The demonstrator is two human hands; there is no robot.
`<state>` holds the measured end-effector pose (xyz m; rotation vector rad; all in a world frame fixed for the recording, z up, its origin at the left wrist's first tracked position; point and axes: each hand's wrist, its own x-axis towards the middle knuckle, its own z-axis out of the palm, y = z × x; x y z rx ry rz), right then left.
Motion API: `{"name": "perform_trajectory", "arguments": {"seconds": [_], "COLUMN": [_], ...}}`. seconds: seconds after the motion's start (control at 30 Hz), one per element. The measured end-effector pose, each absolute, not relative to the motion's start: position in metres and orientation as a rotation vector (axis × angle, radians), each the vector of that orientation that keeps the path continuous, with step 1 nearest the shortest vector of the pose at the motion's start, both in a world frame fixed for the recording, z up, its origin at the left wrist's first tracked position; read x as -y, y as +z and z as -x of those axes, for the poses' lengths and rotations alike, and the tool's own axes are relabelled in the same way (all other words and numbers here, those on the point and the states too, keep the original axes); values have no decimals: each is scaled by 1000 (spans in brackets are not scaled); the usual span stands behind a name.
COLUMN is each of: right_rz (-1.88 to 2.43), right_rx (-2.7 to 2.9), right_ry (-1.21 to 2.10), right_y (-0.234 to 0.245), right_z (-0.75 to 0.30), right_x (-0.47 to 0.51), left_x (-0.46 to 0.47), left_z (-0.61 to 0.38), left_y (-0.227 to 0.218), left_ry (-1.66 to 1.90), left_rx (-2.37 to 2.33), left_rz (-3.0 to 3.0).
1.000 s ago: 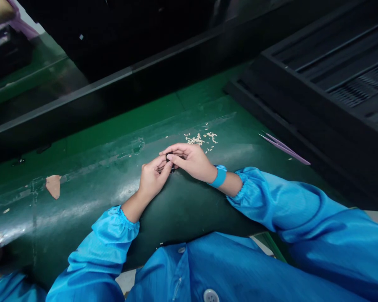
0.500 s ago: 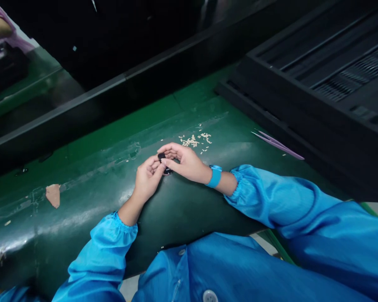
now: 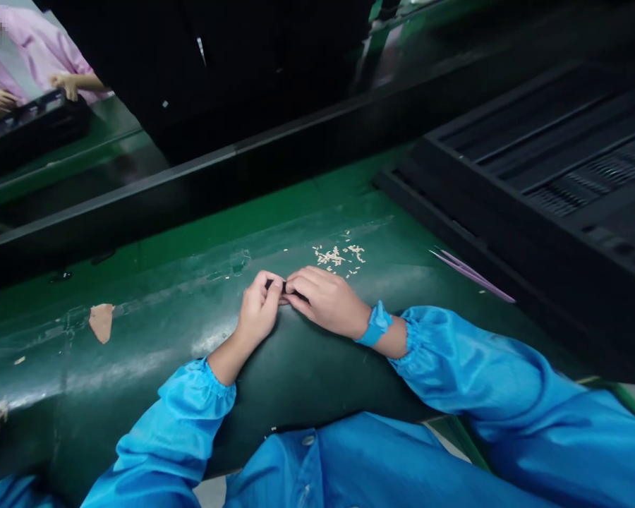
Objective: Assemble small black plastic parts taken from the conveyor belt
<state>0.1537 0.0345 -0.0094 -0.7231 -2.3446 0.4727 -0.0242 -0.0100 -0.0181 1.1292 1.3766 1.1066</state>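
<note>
Between my two hands is a small black part, mostly covered by fingers, so its kind does not show. My left hand pinches its left end between thumb and fingers. From the other side, my right hand has its fingers and thumb closed on the right end. Both hands are just above the green mat. Just beyond my right hand lies a scatter of tiny pale pieces. Purple tweezers rest farther right, their tips pointing left.
A large black tray stands at the right, beside the tweezers. A torn tan scrap lies at the left. Along the back runs a dark raised ledge. A person in pink handles a black tray at the far upper left.
The black part has turned from nearly upright to sideways and is more covered. My right hand has shifted its fingers to the part's right end. The whole view has shifted slightly.
</note>
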Motion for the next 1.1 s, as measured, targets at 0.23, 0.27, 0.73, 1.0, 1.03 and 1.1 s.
{"name": "perform_trajectory", "arguments": {"seconds": [0.23,0.27,0.73,1.0,1.03,1.1], "right_rz": [1102,1107,216,227,248,284], "right_rx": [1941,1931,2674,2635,2624,2592], "right_ry": [884,887,1007,1176,1201,1249], "right_y": [9,13,0,-2,-3,-4], "right_z": [-175,-177,-150,-149,-149,-149], "right_x": [-36,-32,14,8,6,3], "left_x": [4,1,-22,-59,-64,-68], "left_z": [26,31,76,191,212,250], "left_y": [-7,-6,-27,4,12,27], "left_ry": [1392,1477,1447,679,470,216], "left_rx": [-1385,-1426,-1679,-2438,-2551,-2701], "left_rz": [-1047,-1066,-1264,-2012,-1954,-1791]}}
